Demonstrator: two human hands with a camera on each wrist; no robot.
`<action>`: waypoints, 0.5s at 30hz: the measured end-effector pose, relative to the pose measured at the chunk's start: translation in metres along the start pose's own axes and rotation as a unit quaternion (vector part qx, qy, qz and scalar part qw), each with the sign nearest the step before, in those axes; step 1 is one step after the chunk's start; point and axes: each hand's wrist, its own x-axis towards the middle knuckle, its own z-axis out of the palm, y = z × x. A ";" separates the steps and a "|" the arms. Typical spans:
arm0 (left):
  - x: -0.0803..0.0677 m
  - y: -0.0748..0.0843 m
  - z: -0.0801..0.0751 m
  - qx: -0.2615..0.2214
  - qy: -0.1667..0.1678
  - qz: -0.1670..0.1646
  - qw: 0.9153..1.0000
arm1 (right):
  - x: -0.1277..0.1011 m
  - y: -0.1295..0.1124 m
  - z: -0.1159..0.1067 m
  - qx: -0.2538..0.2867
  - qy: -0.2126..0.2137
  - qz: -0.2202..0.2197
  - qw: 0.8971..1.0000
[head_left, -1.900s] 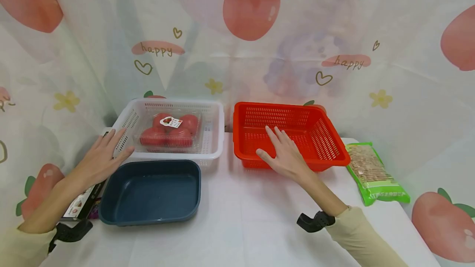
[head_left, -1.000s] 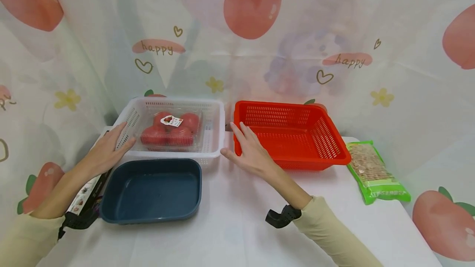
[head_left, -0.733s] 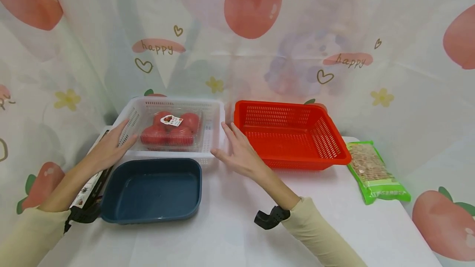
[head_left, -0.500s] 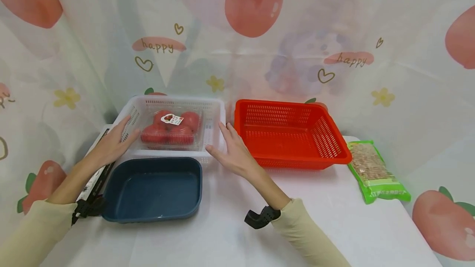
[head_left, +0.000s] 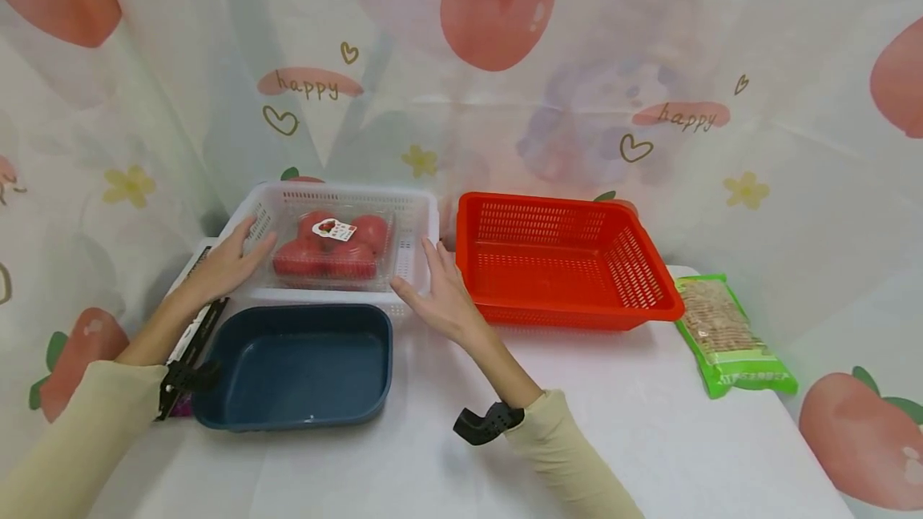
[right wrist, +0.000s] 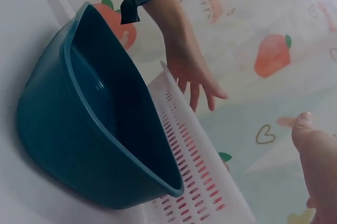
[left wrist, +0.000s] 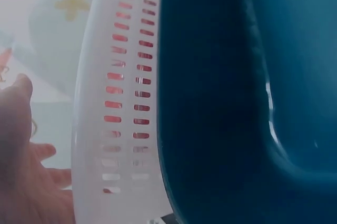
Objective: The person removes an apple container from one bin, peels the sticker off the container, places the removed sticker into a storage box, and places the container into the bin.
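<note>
In the head view my left hand [head_left: 225, 264] is spread at the left rim of a white slotted basket [head_left: 346, 295], thumb pointing inward over the rim. My right hand [head_left: 441, 299] stands at the basket's right end, fingers extended and thumb over the front corner. Between the hands, inside the basket, lies a clear plastic box of red tomatoes [head_left: 351, 259] with a white label. The left wrist view shows my left hand beside the basket's long wall. Seen from the right wrist, my right thumb [right wrist: 316, 166] is apart from the basket and my left hand [right wrist: 187, 69] reaches down behind its rim.
A dark blue basin [head_left: 303, 375] stands right in front of the white basket. To the right is a red slotted basket [head_left: 541, 267], with a green-edged bag [head_left: 721, 335] beyond it. A flat black-and-white box [head_left: 198, 339] lies left of the basin, under my left forearm.
My right hand has moved left from over the red basket to the white basket's right end. My left hand has shifted slightly forward and right along the left rim. The containers keep their places.
</note>
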 end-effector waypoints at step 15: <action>0.027 -0.008 0.003 -0.144 -0.048 -0.027 0.988 | 0.013 0.020 0.036 0.075 0.077 0.016 0.994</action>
